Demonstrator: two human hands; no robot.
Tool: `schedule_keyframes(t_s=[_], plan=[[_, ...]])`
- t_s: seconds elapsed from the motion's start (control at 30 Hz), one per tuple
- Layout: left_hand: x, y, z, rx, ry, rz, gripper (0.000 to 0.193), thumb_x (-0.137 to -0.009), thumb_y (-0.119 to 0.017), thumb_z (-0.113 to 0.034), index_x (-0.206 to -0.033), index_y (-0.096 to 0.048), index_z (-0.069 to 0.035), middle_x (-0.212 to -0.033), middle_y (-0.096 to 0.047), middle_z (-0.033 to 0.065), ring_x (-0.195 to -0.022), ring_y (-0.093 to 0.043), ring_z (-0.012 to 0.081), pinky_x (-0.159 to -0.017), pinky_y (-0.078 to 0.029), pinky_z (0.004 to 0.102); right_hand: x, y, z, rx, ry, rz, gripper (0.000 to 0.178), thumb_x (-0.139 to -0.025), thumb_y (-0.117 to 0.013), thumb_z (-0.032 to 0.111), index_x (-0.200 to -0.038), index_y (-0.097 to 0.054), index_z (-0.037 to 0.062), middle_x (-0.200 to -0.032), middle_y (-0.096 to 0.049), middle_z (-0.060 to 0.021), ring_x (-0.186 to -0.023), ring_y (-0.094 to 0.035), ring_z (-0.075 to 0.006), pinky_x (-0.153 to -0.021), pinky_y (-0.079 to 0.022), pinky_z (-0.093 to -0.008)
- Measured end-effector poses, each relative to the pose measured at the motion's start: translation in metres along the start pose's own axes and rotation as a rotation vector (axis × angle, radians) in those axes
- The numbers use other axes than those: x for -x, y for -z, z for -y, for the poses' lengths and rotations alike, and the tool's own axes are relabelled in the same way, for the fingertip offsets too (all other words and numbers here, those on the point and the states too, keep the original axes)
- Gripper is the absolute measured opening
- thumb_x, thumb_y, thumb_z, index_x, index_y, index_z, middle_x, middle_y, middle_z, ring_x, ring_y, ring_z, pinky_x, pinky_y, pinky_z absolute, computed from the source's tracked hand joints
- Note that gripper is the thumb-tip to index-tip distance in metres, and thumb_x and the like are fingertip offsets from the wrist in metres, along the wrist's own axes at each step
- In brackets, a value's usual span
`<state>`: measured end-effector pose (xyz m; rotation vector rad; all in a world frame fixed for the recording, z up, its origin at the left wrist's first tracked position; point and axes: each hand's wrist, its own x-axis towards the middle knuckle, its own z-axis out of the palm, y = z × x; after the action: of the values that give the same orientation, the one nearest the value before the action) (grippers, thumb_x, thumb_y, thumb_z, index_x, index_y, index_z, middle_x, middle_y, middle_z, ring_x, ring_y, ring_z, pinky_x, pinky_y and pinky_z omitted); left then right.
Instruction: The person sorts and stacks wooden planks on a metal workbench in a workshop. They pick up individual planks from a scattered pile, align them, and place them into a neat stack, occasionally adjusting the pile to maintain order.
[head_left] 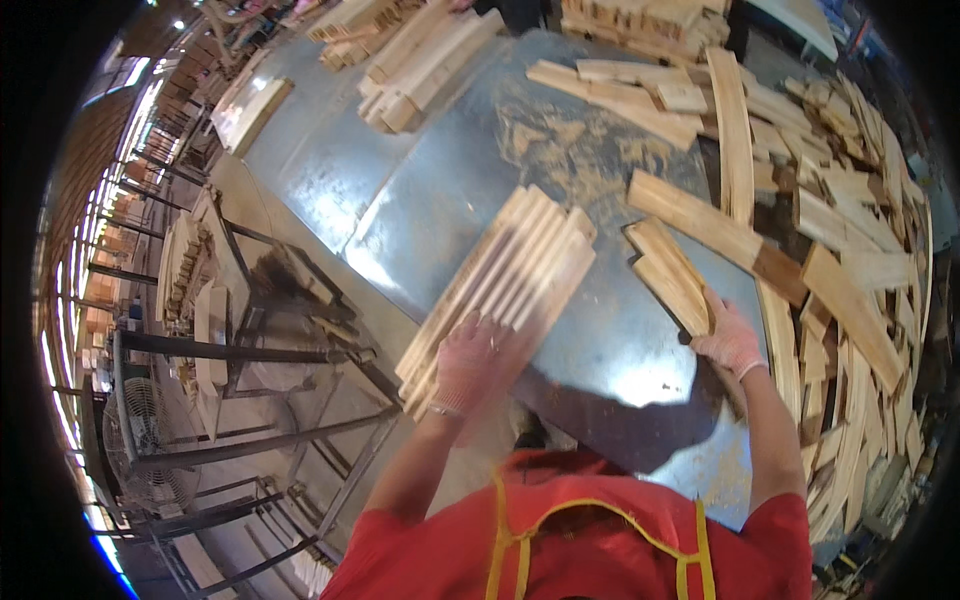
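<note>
Left hand [468,362]: gloved, laid on the near part of a slanting bundle of pale wood strips [515,265]
Right hand [730,337]: gloved, touching the near end of two short boards [668,275] lying side by side; how firm its grip is cannot be told
Desk [420,205]: shiny grey metal, sawdust [560,140] scattered toward the far side
Far end: another stack of wood [430,70]
Right side: jumbled pile of planks [850,290]
Left side: round fan [145,440] beside dark metal frames [260,455]
Clothing: red shirt [400,560], yellow-edged red apron [610,550]
</note>
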<state>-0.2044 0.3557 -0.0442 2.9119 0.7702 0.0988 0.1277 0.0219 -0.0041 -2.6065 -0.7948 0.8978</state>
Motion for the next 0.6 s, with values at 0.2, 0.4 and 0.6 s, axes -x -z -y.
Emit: schedule_keyframes(t_s=[0.2,0.4,0.6], plan=[[0.012,-0.011,0.136,0.180,0.611,0.006,0.061,-0.093,-0.071,-0.040,-0.143,-0.060,-0.007,-0.135,-0.066,0.0219,-0.127,-0.061,0.0407,-0.106,-0.050,0.0476,-0.025,-0.096,0.074,-1.114,0.033,-0.064,0.108,-0.087,-0.089,0.033,-0.164,-0.024,-0.0077,-0.141,-0.063,-0.0216,-0.125,-0.062,-0.0275,-0.108,-0.050,-0.0348],[0.021,0.047,0.138,0.637,0.551,0.448,0.054,-0.099,-0.063,-0.046,-0.129,-0.073,-0.002,-0.118,-0.076,0.0226,-0.111,-0.072,0.0372,-0.100,-0.054,0.0433,0.001,-0.126,0.177,-0.241,-0.141,0.150,0.104,-0.088,-0.072,0.065,-0.159,-0.039,-0.0043,-0.129,-0.070,-0.0311,-0.125,-0.066,-0.0444,-0.106,-0.051,-0.0434],[0.013,0.041,0.113,0.687,0.275,0.445,0.051,-0.094,-0.062,-0.047,-0.120,-0.075,-0.005,-0.113,-0.076,0.0240,-0.108,-0.072,0.0398,-0.097,-0.054,0.0444,-0.010,-0.159,0.217,-0.886,-0.164,0.185,0.091,-0.090,-0.080,0.046,-0.151,-0.041,-0.0083,-0.132,-0.070,-0.0270,-0.126,-0.068,-0.0352,-0.108,-0.051,-0.0421]])
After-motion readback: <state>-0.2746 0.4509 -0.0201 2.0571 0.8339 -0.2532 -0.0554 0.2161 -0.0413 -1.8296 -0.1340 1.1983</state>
